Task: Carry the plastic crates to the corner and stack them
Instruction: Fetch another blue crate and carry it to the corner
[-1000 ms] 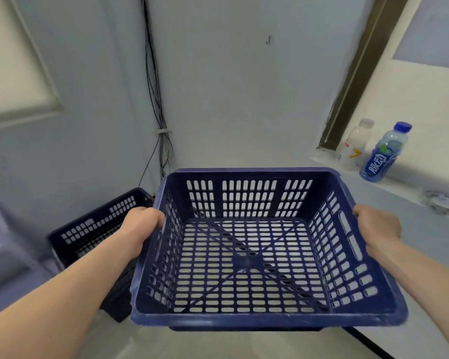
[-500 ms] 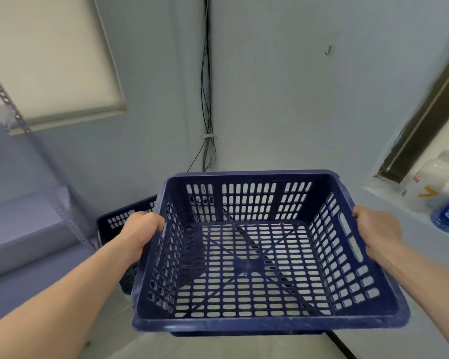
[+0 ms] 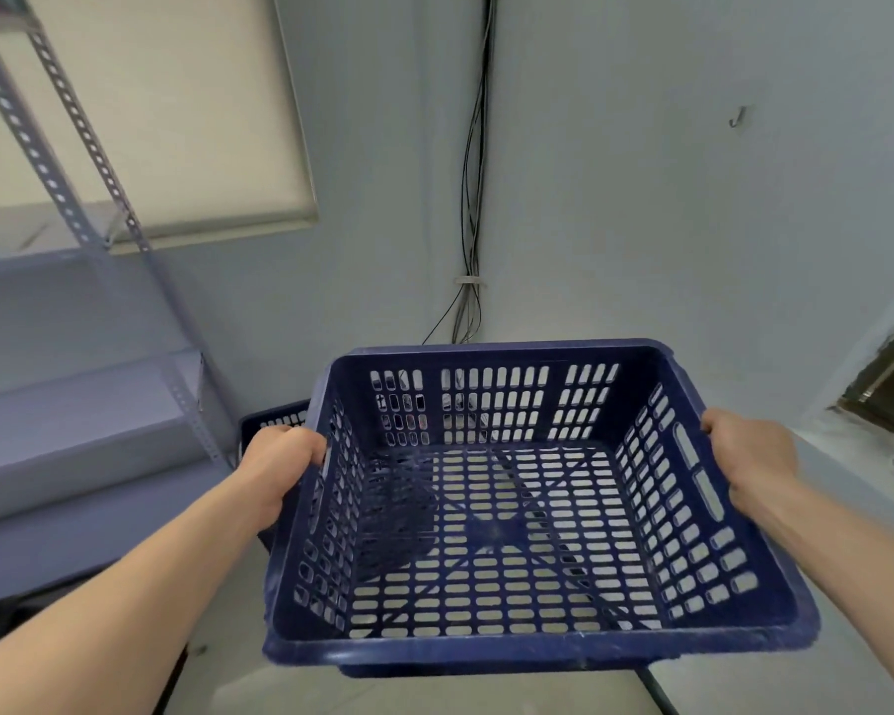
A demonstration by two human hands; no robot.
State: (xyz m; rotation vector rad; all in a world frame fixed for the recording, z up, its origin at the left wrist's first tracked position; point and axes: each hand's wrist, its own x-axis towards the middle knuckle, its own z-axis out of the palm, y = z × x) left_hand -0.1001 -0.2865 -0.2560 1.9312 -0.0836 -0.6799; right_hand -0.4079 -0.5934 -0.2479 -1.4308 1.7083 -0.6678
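A blue plastic crate (image 3: pixel 491 513) is held in the air before a wall corner, gripped at its left rim by the left hand (image 3: pixel 280 464) and at its right rim by the right hand (image 3: pixel 749 456). A second crate (image 3: pixel 274 420) is partly hidden behind the left hand, beside a metal shelf (image 3: pixel 99 198).

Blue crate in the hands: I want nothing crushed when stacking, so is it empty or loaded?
Empty: the blue crate shows a bare slotted bottom from wall to wall, with light showing through the slots.
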